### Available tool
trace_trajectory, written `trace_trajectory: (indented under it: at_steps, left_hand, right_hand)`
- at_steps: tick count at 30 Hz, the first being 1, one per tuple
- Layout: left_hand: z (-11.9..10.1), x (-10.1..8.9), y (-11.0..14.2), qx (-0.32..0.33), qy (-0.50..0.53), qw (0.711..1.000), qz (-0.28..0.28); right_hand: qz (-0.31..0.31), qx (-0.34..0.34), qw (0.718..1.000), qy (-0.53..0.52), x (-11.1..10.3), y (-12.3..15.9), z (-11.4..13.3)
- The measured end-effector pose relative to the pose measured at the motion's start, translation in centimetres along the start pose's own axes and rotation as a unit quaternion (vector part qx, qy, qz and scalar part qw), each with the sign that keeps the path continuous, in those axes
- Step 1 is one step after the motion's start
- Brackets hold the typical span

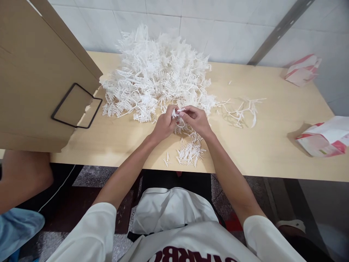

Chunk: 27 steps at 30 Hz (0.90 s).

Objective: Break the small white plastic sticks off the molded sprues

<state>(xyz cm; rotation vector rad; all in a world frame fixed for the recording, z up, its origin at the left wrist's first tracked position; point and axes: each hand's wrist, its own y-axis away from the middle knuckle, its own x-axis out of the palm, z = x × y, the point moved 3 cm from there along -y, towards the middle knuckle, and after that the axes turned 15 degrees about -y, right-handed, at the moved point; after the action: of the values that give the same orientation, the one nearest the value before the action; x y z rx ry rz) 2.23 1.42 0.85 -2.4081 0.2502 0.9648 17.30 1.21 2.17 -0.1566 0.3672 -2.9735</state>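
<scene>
A big heap of white plastic branching sprues point(158, 76) lies on the light wooden table point(272, 145) against the tiled wall. My left hand point(163, 125) and my right hand point(196, 120) meet just in front of the heap. Both pinch one white plastic sprue point(177, 113) between their fingertips. Below the hands lies a small pile of short white plastic sticks point(189, 153), close to the table's front edge. One loose bare sprue point(244, 109) lies to the right of the heap.
A tall cardboard box point(35, 83) with a black rectangular outline stands at the left. Two white-and-red paper bags point(325, 138) point(301, 71) lie at the right. Another person's knee point(21, 178) shows at the lower left, under the table edge.
</scene>
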Motion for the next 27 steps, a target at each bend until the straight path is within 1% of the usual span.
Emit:
trace_trajectory:
  at_steps: [3,7,11,13,16,21,23,25,27]
  left_hand:
    - [0.0,-0.1,0.0,0.004,-0.030,1.000,-0.001]
    - [-0.1,-0.3,0.1,0.032,-0.099,0.995,0.003]
    - [-0.2,-0.5,0.0,0.033,-0.092,0.995,-0.004]
    - [-0.3,-0.5,0.0,0.039,-0.093,0.995,-0.004]
    - [-0.3,-0.1,0.1,0.060,-0.132,0.989,0.014]
    - [-0.2,0.9,0.4,0.079,-0.207,0.975,0.028]
    - [-0.2,1.2,0.4,0.083,-0.228,0.970,0.033]
    - [-0.3,1.2,0.5,0.089,-0.234,0.968,0.034]
    - [-0.4,1.0,0.5,0.092,-0.224,0.970,0.022]
  right_hand:
    - [-0.005,-0.021,0.999,0.036,-0.2,0.1,-0.3]
    - [0.005,-0.035,0.997,0.071,-0.5,0.1,-0.6]
    - [0.016,-0.038,0.996,0.083,-0.6,0.1,-0.6]
    - [0.006,-0.037,0.995,0.095,-0.5,0.2,-0.5]
    - [-0.018,-0.044,0.990,0.132,-0.1,0.3,-0.1]
    - [-0.033,-0.090,0.974,0.205,0.8,0.5,0.8]
    - [-0.034,-0.097,0.970,0.220,0.9,0.6,0.8]
    - [-0.043,-0.105,0.968,0.225,0.9,0.7,0.8]
    - [-0.056,-0.115,0.967,0.222,1.0,0.9,0.8]
